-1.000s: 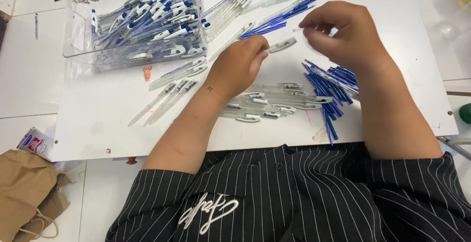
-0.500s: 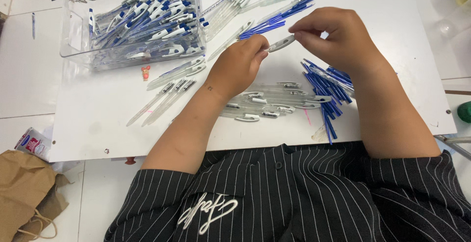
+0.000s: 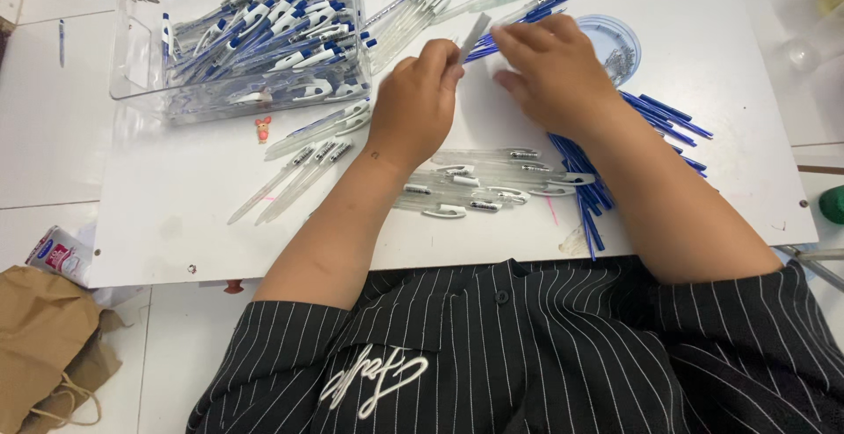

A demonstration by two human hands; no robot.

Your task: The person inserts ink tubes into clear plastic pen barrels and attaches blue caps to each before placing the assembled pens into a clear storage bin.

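Currently we note a clear pen barrel [image 3: 475,36] pinched upright-tilted in the left hand [image 3: 415,104], above the white surface [image 3: 176,214]. Right hand [image 3: 554,69] hovers just beside it, fingers curled; we cannot tell whether it holds anything. Clear barrels [image 3: 492,183] lie below the hands, blue refills [image 3: 664,117] right, a clear bin [image 3: 246,47] of pens left.

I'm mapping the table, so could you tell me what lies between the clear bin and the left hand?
In the head view, loose clear pens lie between the clear bin and the left hand.
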